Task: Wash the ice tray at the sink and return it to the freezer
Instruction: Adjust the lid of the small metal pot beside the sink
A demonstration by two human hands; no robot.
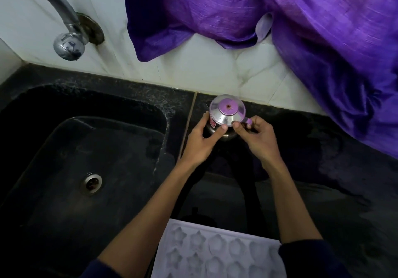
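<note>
Both busy on a small steel pot with clear purple-knobbed lid (pixel 226 116) — left hand (pixel 202 140) cupping its side, right hand (pixel 257 136) pinching its handle. White star-moulded plastic ice tray (pixel 215 254) behind the wrists, between forearms — long axis crosswise, neither hand nearer.

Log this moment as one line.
step: handling jug | left hand: holds jug | right hand: pinches handle | ice tray: on counter, untouched
</note>
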